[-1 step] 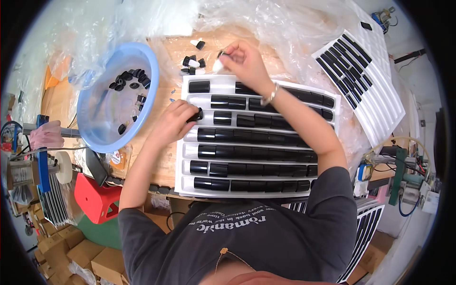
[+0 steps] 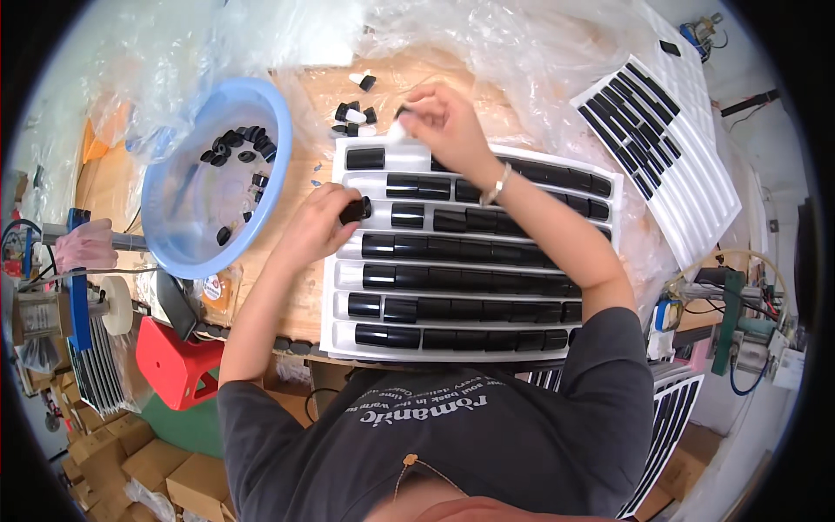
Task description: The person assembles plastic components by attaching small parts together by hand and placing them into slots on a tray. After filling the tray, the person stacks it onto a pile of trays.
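Note:
My left hand is closed on a glossy black piece at the left end of a row in the white ridged tray. Short black pieces lie end to end in the tray's rows, with gaps in the upper ones. Above the tray's far edge, my right hand pinches a small black-and-white piece, its white part blurred. Just left of it, several loose black and white pieces lie on the wooden table.
A blue basin holding more black pieces stands at the left. Another white tray with black pieces lies at the far right. Clear plastic sheeting covers the back of the table. A red stool is below left.
My right hand has shifted slightly left and down with the black-and-white piece. In my left hand the black piece now shows more of its face.

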`<state>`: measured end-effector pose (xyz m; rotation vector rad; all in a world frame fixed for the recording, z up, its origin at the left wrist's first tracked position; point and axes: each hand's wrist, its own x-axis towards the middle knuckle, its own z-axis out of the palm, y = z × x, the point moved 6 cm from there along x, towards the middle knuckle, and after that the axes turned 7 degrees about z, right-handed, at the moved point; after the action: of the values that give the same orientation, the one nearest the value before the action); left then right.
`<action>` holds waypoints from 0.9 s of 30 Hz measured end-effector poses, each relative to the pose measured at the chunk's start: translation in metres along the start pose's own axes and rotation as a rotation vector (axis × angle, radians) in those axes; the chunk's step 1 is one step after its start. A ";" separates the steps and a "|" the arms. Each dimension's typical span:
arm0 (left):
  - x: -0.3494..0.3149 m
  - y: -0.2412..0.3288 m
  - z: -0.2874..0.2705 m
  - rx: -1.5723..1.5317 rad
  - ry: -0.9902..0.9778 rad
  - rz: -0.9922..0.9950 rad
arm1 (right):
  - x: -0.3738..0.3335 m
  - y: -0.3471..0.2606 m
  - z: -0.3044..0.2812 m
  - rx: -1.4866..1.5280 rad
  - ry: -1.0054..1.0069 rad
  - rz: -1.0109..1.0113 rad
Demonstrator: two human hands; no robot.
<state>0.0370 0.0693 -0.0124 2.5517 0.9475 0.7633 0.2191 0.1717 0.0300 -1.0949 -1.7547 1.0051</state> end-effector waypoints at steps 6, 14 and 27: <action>-0.016 -0.002 -0.014 -0.386 0.440 -0.195 | -0.054 -0.011 0.026 0.534 -0.120 0.313; -0.013 0.037 -0.031 -0.828 0.805 -0.035 | -0.077 -0.043 0.038 0.560 -0.260 0.320; 0.001 0.064 -0.017 -0.647 0.551 -0.089 | -0.082 -0.054 0.048 0.632 -0.302 0.267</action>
<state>0.0603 0.0247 0.0308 1.7570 0.7731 1.5007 0.1842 0.0694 0.0440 -0.7998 -1.3627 1.8135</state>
